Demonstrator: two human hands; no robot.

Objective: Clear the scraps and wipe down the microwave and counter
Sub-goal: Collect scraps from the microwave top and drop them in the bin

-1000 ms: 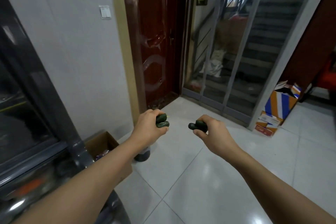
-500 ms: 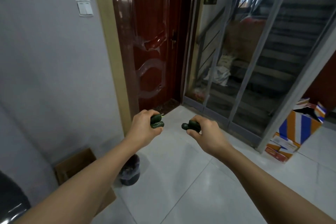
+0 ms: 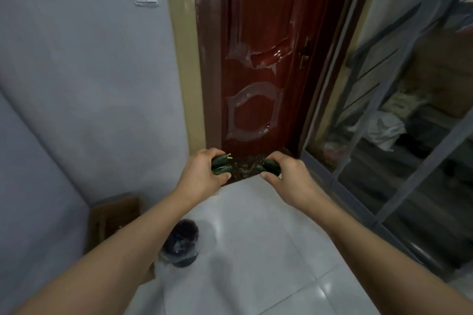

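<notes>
Nearest, a dark bin (image 3: 180, 244) lined with a bag is seen on the white tiled floor (image 3: 256, 250), partly hidden behind the left forearm. Beyond the bin, dark green scraps (image 3: 220, 164) are gripped in the curled left hand (image 3: 202, 174), and a second clump of green scraps (image 3: 269, 167) is clenched in the right hand (image 3: 286, 179). Their exact kind cannot be made out. Farther from the bin, a red door (image 3: 258, 59) stands, its top cut off.
</notes>
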